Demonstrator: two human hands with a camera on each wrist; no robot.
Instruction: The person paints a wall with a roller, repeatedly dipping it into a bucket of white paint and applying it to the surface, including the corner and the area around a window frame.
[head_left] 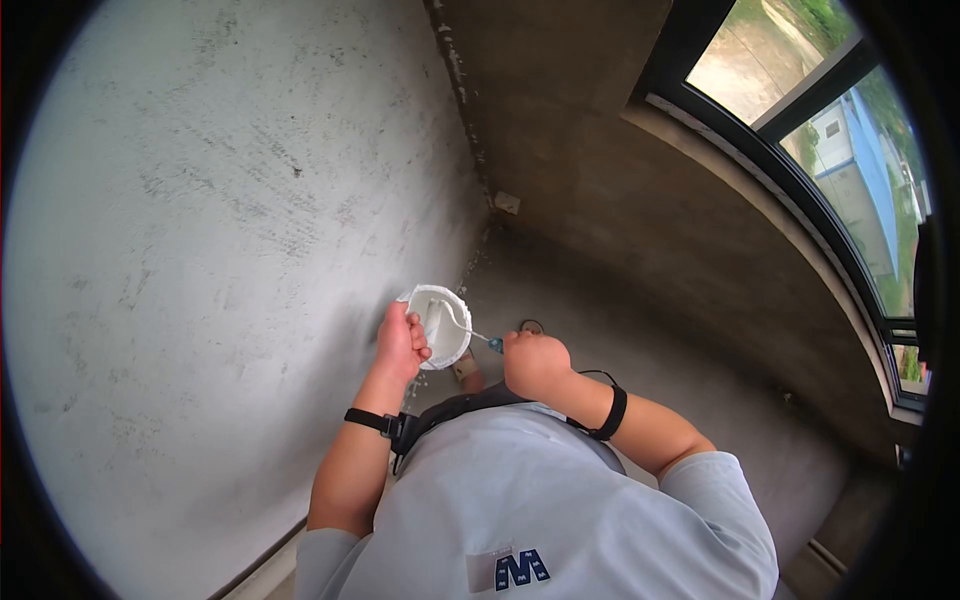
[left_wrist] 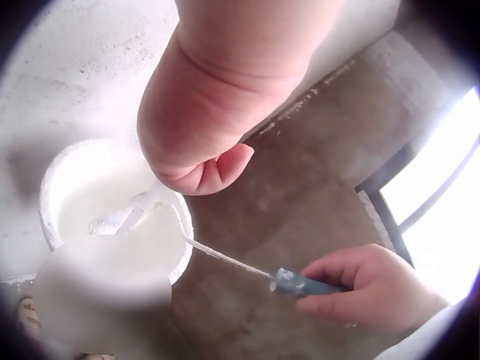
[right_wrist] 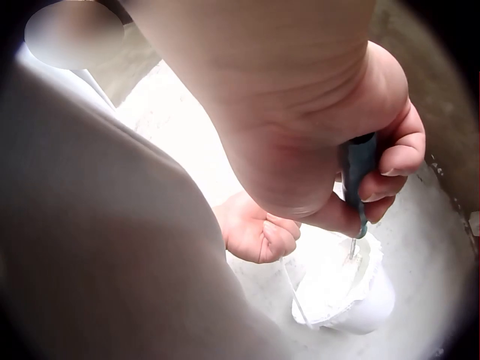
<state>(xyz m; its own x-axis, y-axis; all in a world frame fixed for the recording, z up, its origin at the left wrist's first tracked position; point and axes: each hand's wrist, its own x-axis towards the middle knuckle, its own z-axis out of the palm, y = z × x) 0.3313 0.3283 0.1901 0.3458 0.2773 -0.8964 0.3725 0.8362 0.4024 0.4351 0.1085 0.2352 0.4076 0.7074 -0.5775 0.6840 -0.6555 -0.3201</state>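
A white bucket (head_left: 467, 325) of white paint hangs low beside the wall, its rim crusted with paint. My left hand (head_left: 402, 345) is curled at its near-left rim and grips the thin wire handle, which shows in the right wrist view running down to the bucket. In my right hand (head_left: 538, 362) is the blue handle (left_wrist: 289, 283) of a paint roller, wrapped by the fingers and thumb. The roller's paint-coated metal rod (left_wrist: 229, 260) passes over the rim. Its white roller head (head_left: 433, 320) lies inside the bucket, partly lost against the white paint.
A pale, patchily coated wall (head_left: 230, 250) rises close on the left. Ahead is a dark bare wall (head_left: 590, 180), with a black-framed window (head_left: 760, 130) to the right. A small block (head_left: 507, 203) sits near the corner. My foot (head_left: 467, 372) shows below the bucket.
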